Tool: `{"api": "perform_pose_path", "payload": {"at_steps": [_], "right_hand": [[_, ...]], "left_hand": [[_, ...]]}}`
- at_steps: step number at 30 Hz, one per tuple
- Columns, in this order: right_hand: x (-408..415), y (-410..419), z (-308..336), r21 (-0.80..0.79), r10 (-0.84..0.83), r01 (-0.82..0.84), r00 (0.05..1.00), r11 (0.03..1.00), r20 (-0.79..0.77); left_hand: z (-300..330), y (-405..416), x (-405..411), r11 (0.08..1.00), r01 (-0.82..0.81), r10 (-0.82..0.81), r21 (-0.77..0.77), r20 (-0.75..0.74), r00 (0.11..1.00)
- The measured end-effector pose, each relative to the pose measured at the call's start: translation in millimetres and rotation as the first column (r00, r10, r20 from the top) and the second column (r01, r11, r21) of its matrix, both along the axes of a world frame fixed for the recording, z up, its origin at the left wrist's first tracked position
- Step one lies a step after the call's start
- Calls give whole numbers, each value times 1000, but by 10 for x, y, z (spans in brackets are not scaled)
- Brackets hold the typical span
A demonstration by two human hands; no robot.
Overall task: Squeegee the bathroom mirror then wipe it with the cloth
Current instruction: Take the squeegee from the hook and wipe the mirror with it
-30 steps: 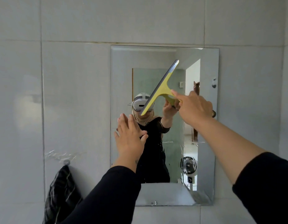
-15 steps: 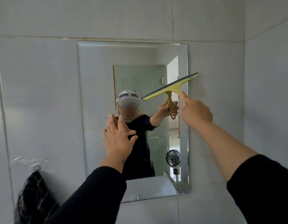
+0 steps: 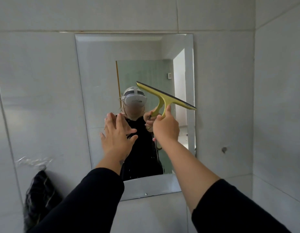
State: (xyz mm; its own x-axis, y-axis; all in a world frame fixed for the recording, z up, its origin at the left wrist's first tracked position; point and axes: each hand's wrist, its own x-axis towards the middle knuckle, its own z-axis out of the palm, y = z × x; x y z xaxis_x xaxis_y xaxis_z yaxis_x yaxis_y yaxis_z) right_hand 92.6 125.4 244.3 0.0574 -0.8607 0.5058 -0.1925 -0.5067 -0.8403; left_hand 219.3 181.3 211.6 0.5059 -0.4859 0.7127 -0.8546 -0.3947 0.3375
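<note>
A rectangular mirror (image 3: pixel 102 68) hangs on the grey tiled wall. My right hand (image 3: pixel 166 128) grips the handle of a yellow squeegee (image 3: pixel 164 96). Its black blade slants down to the right across the mirror's right half, and the right tip passes the mirror's right edge. My left hand (image 3: pixel 118 133) is spread flat, fingers apart, at the mirror's middle. A dark checked cloth (image 3: pixel 40 190) hangs on the wall at the lower left, below the mirror's level.
The wall turns a corner (image 3: pixel 254 98) to the right of the mirror. A small hook or hole (image 3: pixel 224 149) marks the tile right of the mirror. A clear plastic hook patch (image 3: pixel 33 161) sits above the cloth.
The squeegee blade has swung from tilted up-right to slanting down-right, and has dropped lower on the mirror. My view has shifted, and the left hand stays on the glass.
</note>
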Motion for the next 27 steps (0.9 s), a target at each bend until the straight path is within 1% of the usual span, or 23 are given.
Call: {"api": "perform_pose_path", "payload": {"at_steps": [3, 5, 8, 11, 14, 16, 19, 22, 25, 27], "right_hand": [[203, 170, -8, 0, 53, -53, 998, 999, 37], [364, 279, -31, -30, 64, -64, 998, 998, 17], [570, 442, -78, -107, 69, -77, 995, 991, -79], [657, 509, -147, -184, 59, -105, 969, 977, -241], [653, 543, -217, -295, 13, -138, 921, 946, -390], [642, 540, -247, -350, -19, -161, 889, 923, -458], [511, 443, -235, -416, -115, -135, 845, 899, -522], [257, 290, -177, -476, -236, -100, 768, 874, -595], [2, 193, -99, -484, -294, -81, 703, 871, -648], [-135, 140, -69, -496, -317, -73, 687, 865, -653]], "left_hand": [[7, 125, 63, 1000, -28, 28, 4, -8, 1000], [5, 208, 123, 999, -33, 33, 1, -20, 999], [-10, 331, 224, 998, -58, 58, -2, -29, 998], [-52, 452, 321, 997, -77, 77, 0, -58, 995], [-116, 550, 390, 994, -104, 105, 12, -68, 992], [-162, 584, 412, 993, -115, 116, 26, -78, 990], [-208, 592, 415, 995, -96, 99, 30, -94, 991], [-229, 564, 393, 998, -49, 52, 32, -101, 994], [-242, 484, 351, 999, -17, 22, 51, -111, 994], [-263, 410, 320, 998, 4, 2, 56, -102, 995]]}}
